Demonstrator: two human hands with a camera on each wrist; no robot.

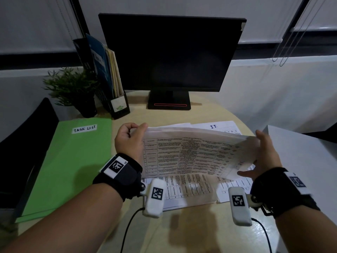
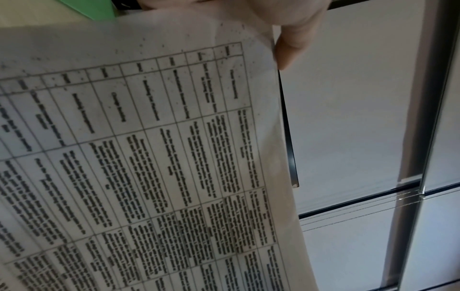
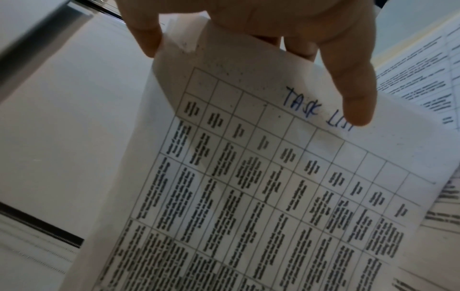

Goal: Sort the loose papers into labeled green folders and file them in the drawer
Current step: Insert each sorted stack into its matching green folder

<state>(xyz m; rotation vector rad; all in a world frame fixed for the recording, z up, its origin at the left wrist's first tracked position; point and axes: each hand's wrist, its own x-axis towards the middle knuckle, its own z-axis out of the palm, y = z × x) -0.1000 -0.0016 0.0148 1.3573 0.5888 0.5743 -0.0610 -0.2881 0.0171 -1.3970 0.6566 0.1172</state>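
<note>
Both hands hold one printed sheet (image 1: 191,154) raised and bowed over the desk (image 1: 182,230): the left hand (image 1: 130,141) pinches its left edge between thumb and curled fingers, and the right hand (image 1: 264,157) takes the right edge with the thumb on one face and the fingers on the other. I judge the sheet is lifted so that its heading can be read; the right wrist view shows "TASK LIST" handwritten in blue at the top, partly under a fingertip (image 3: 356,110).

Largest of the task's things, the green folder (image 1: 73,165) lies closed and flat on the desk to the left of the left hand, near it but apart, with a white label (image 1: 84,129) reading "TASK LIST". That match suggests the held sheet belongs there, though the folder would first need opening.

Below the raised sheet, more loose papers (image 1: 186,190) lie spread on the desk, one headed "IT" (image 1: 213,126). No drawer is visible in any view.
</note>
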